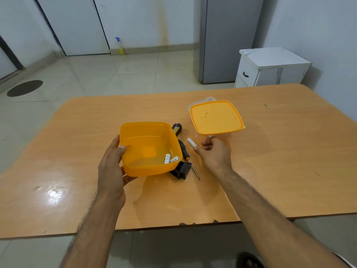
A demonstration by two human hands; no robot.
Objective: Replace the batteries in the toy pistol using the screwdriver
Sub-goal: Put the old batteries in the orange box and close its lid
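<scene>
A pale tiled floor runs back to white doors, with a spray bottle [120,46] standing by the wall, a grey cabinet [222,39] and a small white drawer unit [270,68] in the corner. In front of all that is a wood-grain table [280,161], shiny with glare on its near left part.

The left hand [112,167] holds an orange container [148,147] lifted and tilted over the table, thumb hooked over the near-left rim and fingers curled under the base. Two white batteries [171,159] have rolled into its low right corner; one carries small printed marks, too tiny to read.

The right hand [214,153] is just to the right, pinching a single battery [192,142] between thumb and forefinger, its metal end pointing away toward the far left, the other fingers curled in.

The toy pistol [178,149], black with a yellow strip, lies on the table between the hands and is mostly hidden behind the container; one end shows past the far rim and a black block below the near rim. The screwdriver [190,162], black handled, lies touching or just beside it, tip pointing toward the near edge.

Further right rests an orange lid [216,117] atop a clear container [204,100]
</scene>
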